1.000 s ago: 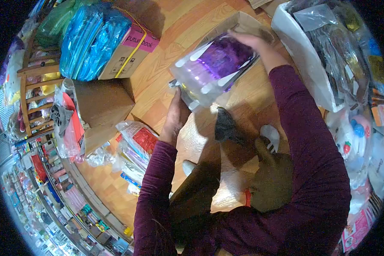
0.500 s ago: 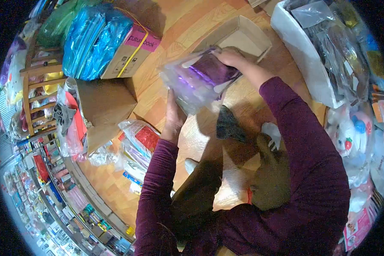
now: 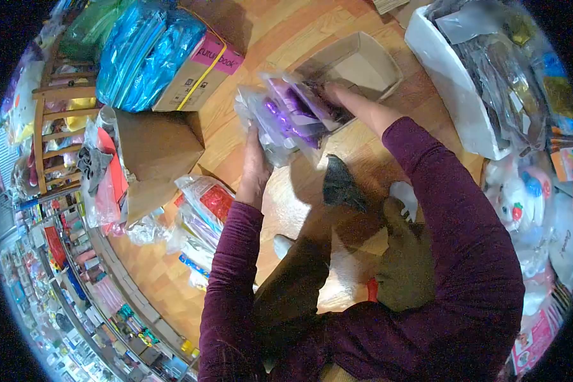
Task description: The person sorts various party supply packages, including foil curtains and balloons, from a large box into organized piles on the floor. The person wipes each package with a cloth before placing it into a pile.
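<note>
Packets (image 3: 293, 121), purple and clear plastic, have tilted up, held above the floor (image 3: 248, 57), exposing more of the cardboard tray (image 3: 363, 60) whose near side they block. Left hand (image 3: 256, 162) clamps their left end; right hand's (image 3: 347, 99) fingers hidden, grip unclear. A carton (image 3: 162, 143) stands left, a white box (image 3: 426, 70) right.
</note>
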Tool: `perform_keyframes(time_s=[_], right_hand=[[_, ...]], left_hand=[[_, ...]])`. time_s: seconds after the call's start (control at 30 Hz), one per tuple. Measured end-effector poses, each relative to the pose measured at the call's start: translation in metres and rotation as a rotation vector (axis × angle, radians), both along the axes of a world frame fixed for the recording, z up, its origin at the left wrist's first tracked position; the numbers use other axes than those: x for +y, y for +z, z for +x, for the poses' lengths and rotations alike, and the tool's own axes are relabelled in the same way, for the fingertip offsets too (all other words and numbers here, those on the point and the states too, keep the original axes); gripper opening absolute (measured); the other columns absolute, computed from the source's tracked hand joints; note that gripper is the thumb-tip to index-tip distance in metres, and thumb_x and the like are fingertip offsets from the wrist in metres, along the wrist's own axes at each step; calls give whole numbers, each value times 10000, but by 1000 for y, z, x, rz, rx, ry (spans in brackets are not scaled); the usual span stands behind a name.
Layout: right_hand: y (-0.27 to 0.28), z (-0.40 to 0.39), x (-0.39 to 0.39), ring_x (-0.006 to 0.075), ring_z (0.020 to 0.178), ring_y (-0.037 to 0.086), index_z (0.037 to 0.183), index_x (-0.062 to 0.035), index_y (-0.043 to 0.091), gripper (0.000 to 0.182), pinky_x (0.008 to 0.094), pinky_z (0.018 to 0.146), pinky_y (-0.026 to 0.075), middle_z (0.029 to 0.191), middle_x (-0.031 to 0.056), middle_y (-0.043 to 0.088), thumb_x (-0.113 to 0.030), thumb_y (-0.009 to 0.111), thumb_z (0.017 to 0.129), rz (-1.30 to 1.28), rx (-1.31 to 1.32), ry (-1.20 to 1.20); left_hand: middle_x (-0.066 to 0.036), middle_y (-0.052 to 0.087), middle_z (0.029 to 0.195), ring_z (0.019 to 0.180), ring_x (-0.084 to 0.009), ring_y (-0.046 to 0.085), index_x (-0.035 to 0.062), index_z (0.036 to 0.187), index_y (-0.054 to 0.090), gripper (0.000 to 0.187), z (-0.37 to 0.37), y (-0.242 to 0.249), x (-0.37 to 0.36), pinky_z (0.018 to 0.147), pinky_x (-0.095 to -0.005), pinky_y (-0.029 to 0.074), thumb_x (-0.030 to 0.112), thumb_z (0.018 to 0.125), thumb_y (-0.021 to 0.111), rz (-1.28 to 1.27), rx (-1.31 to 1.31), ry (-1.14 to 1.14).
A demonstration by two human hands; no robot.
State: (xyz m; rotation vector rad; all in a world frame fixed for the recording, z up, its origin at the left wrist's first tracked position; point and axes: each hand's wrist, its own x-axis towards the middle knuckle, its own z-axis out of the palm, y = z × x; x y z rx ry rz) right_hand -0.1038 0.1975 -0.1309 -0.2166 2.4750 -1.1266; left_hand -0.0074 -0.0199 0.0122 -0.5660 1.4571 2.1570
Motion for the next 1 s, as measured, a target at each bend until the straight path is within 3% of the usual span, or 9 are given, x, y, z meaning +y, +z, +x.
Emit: perform_keyframes(time_s=[0.13,0.23,0.43,0.53,0.63,0.77,0.83,0.97,1.0], right_hand=[[70,17,4,374,942,537,924,28,598,464,429,831,412,959,268,557,-392,422,836,274,-54,-206],[58,12,11,365,957,534,946,30,584,477,432,834,409,989,261,554,-406,422,838,250,-71,-314],[37,15,15,364,972,521,1005,10,564,467,431,839,405,1047,219,548,-401,407,847,302,-43,-201],[39,15,26,358,986,520,1027,1,556,443,420,855,403,1060,232,536,-363,360,869,294,18,-139],[40,13,38,369,940,530,1011,-25,573,413,417,825,414,1018,217,558,-366,398,856,316,-24,-221],[46,10,56,329,891,566,1012,-2,569,451,401,813,424,990,181,590,-390,404,854,340,0,-114],[60,-4,41,321,888,566,1012,1,569,452,398,812,424,988,177,591,-391,406,855,280,-3,-160],[81,8,43,306,881,565,1012,6,567,456,392,811,424,984,167,592,-392,410,856,180,-14,-263],[87,12,40,302,880,565,1012,8,567,457,390,810,425,983,165,592,-392,411,856,156,-17,-287]], left_hand=[[-116,381,1278,1120,-249,427,46,1310,248,625,0,-19,-15,949,-396,345,498,883,319,8,29,-11],[-119,371,1286,1130,-252,417,45,1313,239,640,3,-18,-17,945,-403,348,508,878,320,77,90,-28],[-120,348,1303,1157,-266,386,49,1323,216,667,11,8,-5,966,-416,317,525,869,326,149,-7,-45],[-117,332,1315,1174,-272,364,56,1328,205,673,12,17,9,975,-419,301,534,867,317,55,81,-92],[-122,288,1341,1205,-268,321,53,1332,192,700,13,26,26,980,-409,294,564,861,278,46,174,-112],[-136,190,1388,1272,-277,205,86,1359,120,776,-3,2,41,989,-477,237,644,822,179,179,201,-190],[-139,179,1392,1281,-307,174,105,1366,91,795,-7,-6,55,987,-516,207,665,807,170,219,50,-73],[-133,214,1380,1232,-355,266,108,1361,123,799,-18,-17,81,956,-536,268,670,800,215,122,-81,32],[-87,362,1262,1162,-305,359,175,1291,287,687,-36,-67,68,911,-593,296,626,781,380,331,-174,124]])
